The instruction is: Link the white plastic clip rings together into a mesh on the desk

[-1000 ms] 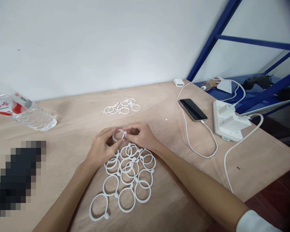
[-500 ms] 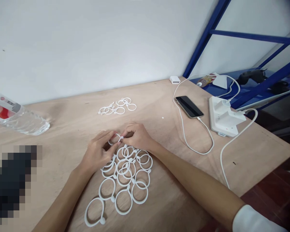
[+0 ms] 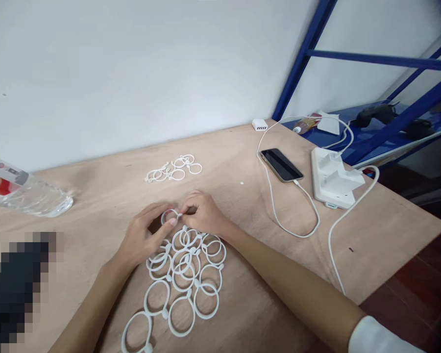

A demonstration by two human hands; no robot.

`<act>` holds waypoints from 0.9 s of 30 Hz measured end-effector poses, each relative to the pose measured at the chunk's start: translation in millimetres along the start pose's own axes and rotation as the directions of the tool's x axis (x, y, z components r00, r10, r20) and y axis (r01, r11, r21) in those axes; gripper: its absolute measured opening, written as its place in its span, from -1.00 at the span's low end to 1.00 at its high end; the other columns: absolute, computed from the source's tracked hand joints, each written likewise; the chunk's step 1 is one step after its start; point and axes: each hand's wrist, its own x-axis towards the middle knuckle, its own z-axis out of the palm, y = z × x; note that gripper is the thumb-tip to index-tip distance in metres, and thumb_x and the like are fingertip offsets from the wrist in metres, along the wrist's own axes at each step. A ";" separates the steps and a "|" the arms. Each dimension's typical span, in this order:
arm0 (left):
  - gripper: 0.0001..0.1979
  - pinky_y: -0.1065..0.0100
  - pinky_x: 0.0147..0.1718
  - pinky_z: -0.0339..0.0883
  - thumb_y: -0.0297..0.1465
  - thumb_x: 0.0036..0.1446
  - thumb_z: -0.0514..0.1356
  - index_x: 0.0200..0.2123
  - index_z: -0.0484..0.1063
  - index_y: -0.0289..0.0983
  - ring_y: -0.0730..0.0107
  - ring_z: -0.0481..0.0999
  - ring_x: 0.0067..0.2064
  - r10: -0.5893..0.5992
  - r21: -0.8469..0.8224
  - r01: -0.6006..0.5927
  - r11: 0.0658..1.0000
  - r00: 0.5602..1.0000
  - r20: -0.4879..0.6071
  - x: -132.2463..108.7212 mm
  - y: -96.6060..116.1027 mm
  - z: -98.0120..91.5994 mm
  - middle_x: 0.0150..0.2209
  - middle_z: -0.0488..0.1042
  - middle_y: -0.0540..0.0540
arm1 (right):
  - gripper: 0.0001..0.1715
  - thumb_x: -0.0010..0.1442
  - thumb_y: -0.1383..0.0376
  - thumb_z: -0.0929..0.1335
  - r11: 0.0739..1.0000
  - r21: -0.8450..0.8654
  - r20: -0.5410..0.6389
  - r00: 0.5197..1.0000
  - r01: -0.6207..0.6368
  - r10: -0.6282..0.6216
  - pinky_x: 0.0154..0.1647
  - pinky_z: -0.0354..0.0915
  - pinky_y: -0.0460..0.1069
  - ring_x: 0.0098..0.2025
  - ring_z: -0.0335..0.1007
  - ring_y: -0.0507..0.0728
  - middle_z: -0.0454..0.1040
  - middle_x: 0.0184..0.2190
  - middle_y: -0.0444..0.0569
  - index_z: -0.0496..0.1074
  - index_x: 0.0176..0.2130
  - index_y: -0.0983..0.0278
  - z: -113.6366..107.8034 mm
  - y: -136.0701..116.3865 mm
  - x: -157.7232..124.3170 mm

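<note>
Between my two hands, just above the table, is a white plastic ring [image 3: 162,216] with a small knob at its joint. My left hand [image 3: 146,234] grips the ring's left side with thumb and fingers. At the knob, on the ring's right side, my right hand [image 3: 203,212] pinches with thumb and forefinger; its other fingers are curled. Right below my hands lies a spread of several white rings [image 3: 182,317], many overlapping and each with a knob. Farther back, near the wall, sits a smaller group of thinner white rings [image 3: 177,174].
On the left a clear water bottle [image 3: 46,196] lies on its side on the wooden table [image 3: 272,279]. To the right are a phone [image 3: 282,164] on a charging cable, a white power strip [image 3: 332,179] and a small white charger [image 3: 259,125]. A blue metal frame [image 3: 301,63] stands behind.
The ring in my hands now looks rounder, its ends together at the knob, where before they showed as a thin junction. The whole view has shifted slightly.
</note>
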 end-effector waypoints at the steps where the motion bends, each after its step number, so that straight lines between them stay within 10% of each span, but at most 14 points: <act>1: -0.62 0.24 0.01 0.34 -0.09 0.17 0.09 -0.19 0.53 -0.21 0.21 0.49 -0.03 -0.036 -0.013 0.036 0.999 0.999 0.000 5.7 -0.3 -1.4 -0.09 0.55 -0.11 | -0.77 -0.15 0.59 0.40 1.000 -0.008 0.000 1.000 0.002 -0.002 -0.16 0.26 -0.07 -0.37 0.40 0.03 0.53 -0.55 -0.16 0.49 -0.59 0.27 0.0 0.6 0.3; 6: -0.47 0.26 -0.23 0.34 -0.06 0.15 0.04 0.04 0.43 -0.26 0.26 0.47 -0.32 -0.213 0.157 0.221 0.963 0.975 -0.063 53.9 -6.7 1.4 -0.38 0.50 -0.06 | -0.70 -0.12 0.61 0.34 0.997 -0.063 0.034 0.999 0.039 -0.037 -0.12 0.27 -0.06 -0.36 0.40 0.05 0.54 -0.55 -0.13 0.53 -0.58 0.26 -1.1 2.9 2.5; 11: -0.48 0.24 -0.19 0.29 -0.06 0.17 -0.01 0.01 0.44 -0.27 0.21 0.46 -0.27 -0.138 0.325 0.094 0.941 0.984 0.115 85.1 -2.3 15.5 -0.38 0.50 -0.09 | -0.68 -0.06 0.59 0.32 0.998 -0.043 -0.032 0.999 -0.039 0.038 -0.06 0.27 -0.05 -0.28 0.43 0.07 0.58 -0.49 -0.12 0.57 -0.52 0.23 -1.5 2.7 3.9; 18: -0.69 0.33 -0.35 0.23 -0.11 0.08 0.10 -0.50 0.36 -0.22 0.33 0.39 -0.39 -0.106 0.281 0.076 0.957 0.990 0.093 57.9 -1.4 8.9 -0.46 0.44 -0.03 | -0.75 -0.03 0.53 0.35 0.996 0.026 -0.103 0.991 -0.082 0.084 -0.13 0.29 -0.09 -0.30 0.46 0.05 0.59 -0.44 -0.10 0.60 -0.47 0.26 1.4 1.0 4.6; 27: -0.79 0.20 -0.19 0.34 -0.24 -0.06 0.17 -0.33 0.37 -0.18 0.18 0.48 -0.20 -0.101 0.265 0.096 0.960 0.995 0.006 17.0 -8.5 -7.8 -0.22 0.52 -0.08 | -0.75 -0.04 0.55 0.35 0.981 0.078 -0.146 0.971 -0.177 0.187 -0.28 0.28 -0.11 -0.32 0.43 0.04 0.58 -0.46 -0.14 0.58 -0.49 0.25 -1.8 -5.8 3.7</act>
